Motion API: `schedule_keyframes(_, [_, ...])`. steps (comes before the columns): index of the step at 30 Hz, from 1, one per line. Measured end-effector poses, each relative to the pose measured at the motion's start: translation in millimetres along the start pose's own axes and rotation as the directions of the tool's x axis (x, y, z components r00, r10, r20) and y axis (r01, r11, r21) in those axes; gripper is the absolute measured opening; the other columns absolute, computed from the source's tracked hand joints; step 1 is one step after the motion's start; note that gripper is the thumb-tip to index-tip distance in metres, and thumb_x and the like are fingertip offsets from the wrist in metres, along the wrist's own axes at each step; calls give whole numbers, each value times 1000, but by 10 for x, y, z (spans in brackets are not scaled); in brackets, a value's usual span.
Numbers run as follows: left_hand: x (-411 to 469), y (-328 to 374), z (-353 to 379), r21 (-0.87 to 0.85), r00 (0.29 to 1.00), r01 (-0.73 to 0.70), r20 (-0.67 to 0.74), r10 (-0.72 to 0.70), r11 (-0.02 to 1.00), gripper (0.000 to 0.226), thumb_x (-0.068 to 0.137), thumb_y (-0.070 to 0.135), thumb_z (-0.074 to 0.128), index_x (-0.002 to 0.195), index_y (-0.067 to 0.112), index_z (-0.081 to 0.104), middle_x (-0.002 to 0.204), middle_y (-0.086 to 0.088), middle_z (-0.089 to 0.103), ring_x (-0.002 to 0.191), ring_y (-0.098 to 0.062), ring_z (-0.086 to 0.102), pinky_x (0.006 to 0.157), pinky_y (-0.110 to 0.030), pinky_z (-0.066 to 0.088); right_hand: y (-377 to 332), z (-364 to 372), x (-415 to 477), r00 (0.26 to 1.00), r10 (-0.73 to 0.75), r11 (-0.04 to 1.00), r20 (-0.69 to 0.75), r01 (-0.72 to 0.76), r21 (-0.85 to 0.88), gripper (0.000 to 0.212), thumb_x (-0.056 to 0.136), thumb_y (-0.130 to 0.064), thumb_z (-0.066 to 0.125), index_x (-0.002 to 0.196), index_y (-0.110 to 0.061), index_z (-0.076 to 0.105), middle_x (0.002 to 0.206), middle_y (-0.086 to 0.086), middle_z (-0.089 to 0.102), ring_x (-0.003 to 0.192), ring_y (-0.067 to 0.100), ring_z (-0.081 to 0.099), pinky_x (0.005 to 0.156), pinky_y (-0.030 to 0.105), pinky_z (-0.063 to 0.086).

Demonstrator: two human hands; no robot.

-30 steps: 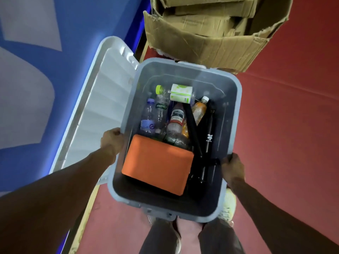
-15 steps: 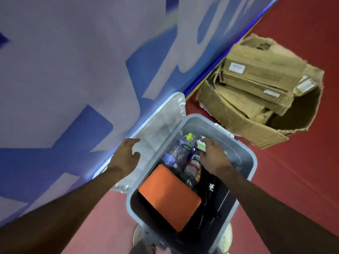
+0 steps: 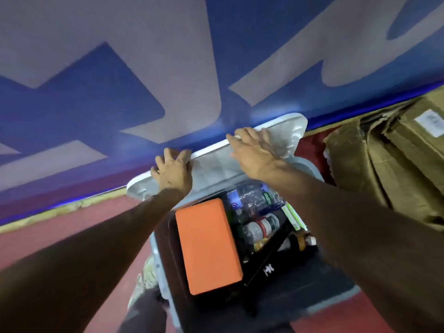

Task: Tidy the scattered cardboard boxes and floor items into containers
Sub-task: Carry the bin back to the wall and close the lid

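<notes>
A grey plastic bin (image 3: 310,168) stands on the red floor in front of me. Inside lie an orange block (image 3: 209,246), several plastic bottles (image 3: 254,200) and a black bag (image 3: 276,267). Its white lid (image 3: 286,133) is swung open and leans against the blue wall. My left hand (image 3: 173,171) grips the lid's far edge near its left end. My right hand (image 3: 254,152) lies over the far edge nearer the lid's right end, fingers curled on it. A torn cardboard box (image 3: 355,164) full of flattened cardboard sits to the right of the bin.
A blue wall with large pale shapes (image 3: 168,68) rises just behind the lid, with a yellowish strip (image 3: 60,210) along its base. My shoe (image 3: 146,277) is on the floor by the bin's left side.
Both hands have left the bin and moved up to the open lid's far edge. The right hand came out from among the bottles. The view has swung left, toward the wall.
</notes>
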State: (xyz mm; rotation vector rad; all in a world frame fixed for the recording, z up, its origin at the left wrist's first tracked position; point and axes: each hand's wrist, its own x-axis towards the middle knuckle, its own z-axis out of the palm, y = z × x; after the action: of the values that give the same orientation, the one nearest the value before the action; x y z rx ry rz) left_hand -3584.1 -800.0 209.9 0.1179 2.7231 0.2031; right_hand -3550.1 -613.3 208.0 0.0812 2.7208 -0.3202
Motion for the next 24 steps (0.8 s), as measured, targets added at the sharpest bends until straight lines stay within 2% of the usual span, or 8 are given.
schedule_keyframes(2, [-87,-27,92,-40,999,19,-35,-21,999,30,99,25,39,125,31,53,125,-10,46,116,-32,39,105,-47,21,65,55,-38,994,-84,996,-73,82,-37,37,97,-23,45,134,-24,45,131,2,41,122,30,33,98,42,21])
schedule_keyframes(4, [-190,-47,153,-27,998,-15,-63,13,1000,29,101,23,36,124,31,51,119,-8,52,115,-29,43,104,-45,20,163,95,-100,992,-121,992,-46,122,17,28,99,-26,41,125,-28,49,120,1,47,113,28,38,88,36,21])
schedule_keyframes(8, [-400,-48,124,2,998,-68,-2,68,998,27,100,25,39,124,33,50,116,-6,55,115,-28,45,107,-47,18,270,72,-259,995,-53,990,84,42,135,34,100,-35,39,133,-38,48,124,2,56,118,23,46,105,40,19])
schedule_keyframes(11, [-621,-121,12,-34,993,-90,74,92,995,27,96,31,48,123,33,51,127,-2,53,122,-26,42,107,-45,18,186,-25,-442,995,-22,977,102,-1,215,35,96,-35,49,130,-39,54,126,3,55,123,23,43,106,38,19])
schedule_keyframes(16, [-1063,-243,-344,-118,966,-172,175,191,978,50,89,43,58,133,23,50,133,-8,46,127,-27,35,106,-44,32,55,-301,-907,996,-29,966,89,5,257,39,89,-27,62,127,-35,58,127,-2,51,125,20,39,106,40,18])
schedule_keyframes(20, [-1444,-313,-573,-97,927,-241,270,259,966,50,85,45,62,128,22,55,120,-8,47,119,-26,41,98,-40,40,-69,-411,-1415,990,-63,969,127,30,245,39,86,-19,66,123,-29,61,121,1,54,122,24,42,102,42,26])
schedule_keyframes(24, [-1914,-369,-595,-175,896,-202,365,254,964,48,78,44,70,121,22,60,102,3,42,107,-21,50,87,-34,41,-199,-341,-1971,991,-68,984,113,48,172,36,83,-18,67,117,-33,63,108,-3,52,111,22,45,96,39,28])
